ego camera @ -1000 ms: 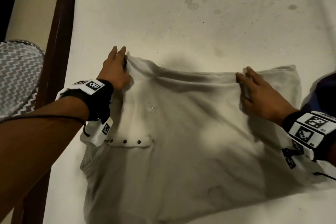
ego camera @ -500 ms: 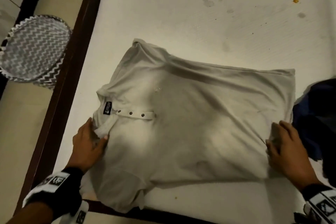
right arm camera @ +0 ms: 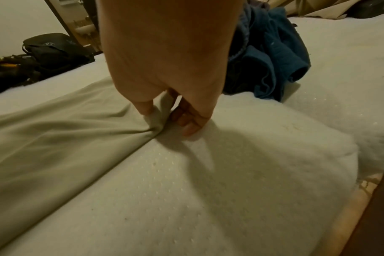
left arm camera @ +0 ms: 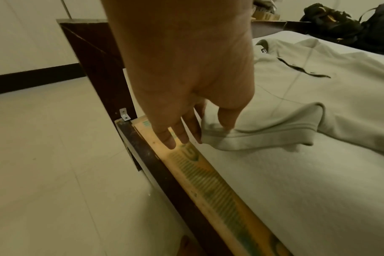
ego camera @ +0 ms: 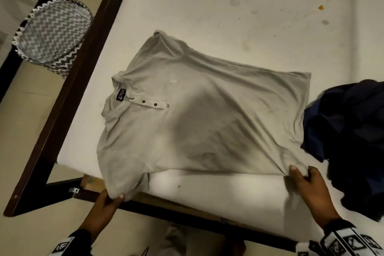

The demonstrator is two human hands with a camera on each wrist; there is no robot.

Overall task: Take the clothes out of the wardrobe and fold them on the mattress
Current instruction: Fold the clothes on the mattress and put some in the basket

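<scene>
A pale beige polo shirt (ego camera: 203,118) lies spread face up on the white mattress (ego camera: 228,16), collar toward the left edge. My left hand (ego camera: 110,199) pinches the near sleeve's hem where it hangs over the mattress corner; the left wrist view shows thumb and fingers on the sleeve (left arm camera: 263,135). My right hand (ego camera: 301,174) pinches the shirt's near bottom corner, and in the right wrist view that corner (right arm camera: 158,110) is bunched between thumb and fingers.
A heap of dark blue clothes (ego camera: 349,137) lies right of the shirt, close to my right hand. The dark wooden bed frame (ego camera: 68,93) runs along the left and near edges. A zigzag-patterned basket (ego camera: 52,33) stands on the floor at left. Dark bags (right arm camera: 44,57) sit beyond the mattress.
Both hands left the shirt's far edge, came back over it toward me, and now pinch the near sleeve and the near bottom corner. The head view has pulled back.
</scene>
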